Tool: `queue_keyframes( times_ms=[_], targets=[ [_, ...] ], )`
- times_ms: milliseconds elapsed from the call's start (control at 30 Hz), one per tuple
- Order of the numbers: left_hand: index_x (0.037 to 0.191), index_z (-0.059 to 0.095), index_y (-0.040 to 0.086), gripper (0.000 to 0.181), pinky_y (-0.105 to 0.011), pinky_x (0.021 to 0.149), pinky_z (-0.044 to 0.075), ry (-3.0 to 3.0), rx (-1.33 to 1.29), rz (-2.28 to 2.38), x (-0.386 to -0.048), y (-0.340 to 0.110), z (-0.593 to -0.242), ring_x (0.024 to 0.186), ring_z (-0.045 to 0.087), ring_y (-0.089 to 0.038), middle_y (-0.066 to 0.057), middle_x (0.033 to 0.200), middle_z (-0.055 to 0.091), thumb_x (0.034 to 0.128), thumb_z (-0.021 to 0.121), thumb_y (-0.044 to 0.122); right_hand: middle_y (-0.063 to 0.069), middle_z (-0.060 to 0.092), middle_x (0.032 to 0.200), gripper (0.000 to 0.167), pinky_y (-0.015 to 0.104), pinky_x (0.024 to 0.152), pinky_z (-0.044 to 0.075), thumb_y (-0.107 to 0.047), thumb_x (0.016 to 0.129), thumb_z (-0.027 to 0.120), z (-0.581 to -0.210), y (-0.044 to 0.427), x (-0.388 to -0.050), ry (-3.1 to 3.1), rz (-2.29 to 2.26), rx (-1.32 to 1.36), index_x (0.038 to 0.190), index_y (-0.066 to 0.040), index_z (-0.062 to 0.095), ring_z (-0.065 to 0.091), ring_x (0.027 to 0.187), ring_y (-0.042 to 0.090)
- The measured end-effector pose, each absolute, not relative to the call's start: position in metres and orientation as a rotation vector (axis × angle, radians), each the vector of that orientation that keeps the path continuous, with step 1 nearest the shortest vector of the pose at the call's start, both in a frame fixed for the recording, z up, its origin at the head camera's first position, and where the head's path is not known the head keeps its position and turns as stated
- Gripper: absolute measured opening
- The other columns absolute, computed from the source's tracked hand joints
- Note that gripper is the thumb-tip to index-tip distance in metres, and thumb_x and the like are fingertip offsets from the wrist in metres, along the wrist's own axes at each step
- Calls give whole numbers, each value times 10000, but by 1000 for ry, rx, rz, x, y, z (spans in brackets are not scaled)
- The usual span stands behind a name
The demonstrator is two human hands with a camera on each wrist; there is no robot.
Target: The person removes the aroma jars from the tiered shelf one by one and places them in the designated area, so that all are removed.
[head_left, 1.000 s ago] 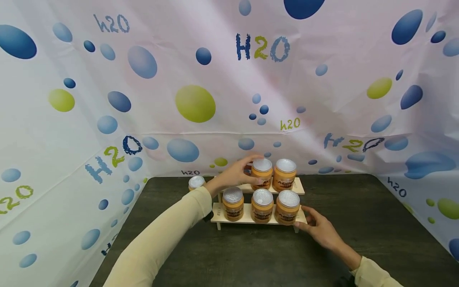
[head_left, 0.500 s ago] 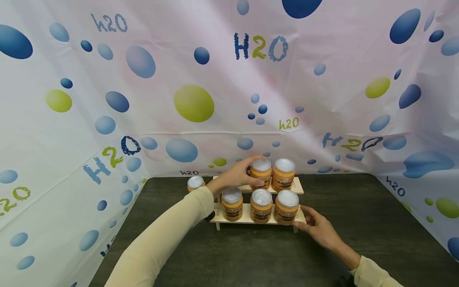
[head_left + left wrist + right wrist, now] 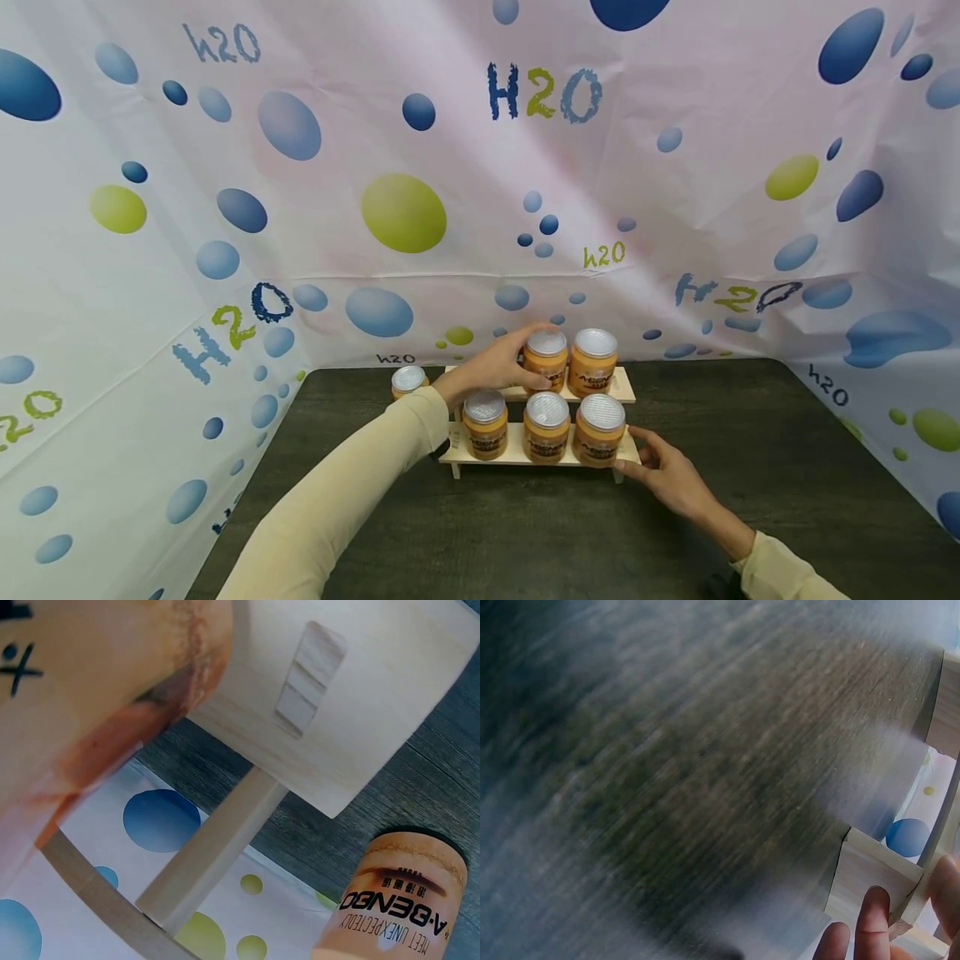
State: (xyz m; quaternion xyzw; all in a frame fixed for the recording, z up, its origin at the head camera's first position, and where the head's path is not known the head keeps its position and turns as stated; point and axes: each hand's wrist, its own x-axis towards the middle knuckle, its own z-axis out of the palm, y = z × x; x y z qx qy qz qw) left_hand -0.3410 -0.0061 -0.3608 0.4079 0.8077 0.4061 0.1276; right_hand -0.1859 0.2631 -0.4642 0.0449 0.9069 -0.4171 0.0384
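Observation:
My left hand grips an orange jar with a silver lid on the upper step of a light wooden rack, thumb in front and fingers reaching over behind. The same jar looms large in the left wrist view, above a slotted shelf board. Another lidded jar stands just right of it. On the lower step are three more jars. My right hand holds the rack's right end by the lower step; its fingers lie against the wood in the right wrist view.
A separate jar stands on the dark table left of the rack, partly behind the left sleeve. A white sheet with coloured drops hangs close behind the rack and along both sides.
The head view shifts slightly. Both hands, the jars and the rack keep their places.

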Motion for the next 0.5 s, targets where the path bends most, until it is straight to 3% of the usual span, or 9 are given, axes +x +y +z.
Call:
queue_keyframes(
  times_ms=[500],
  targets=[
    [1552,327,296,836,-437,1033,481,2378,1163,1171,-341,-5,-361,1278,544,-250,-72,1459,488,868,798,200,110,648,1044,786,320,665,439,-412,913,725,-463,264,-186,2787,-1266,129,1502,-11,396,580,884,184]
  ],
)
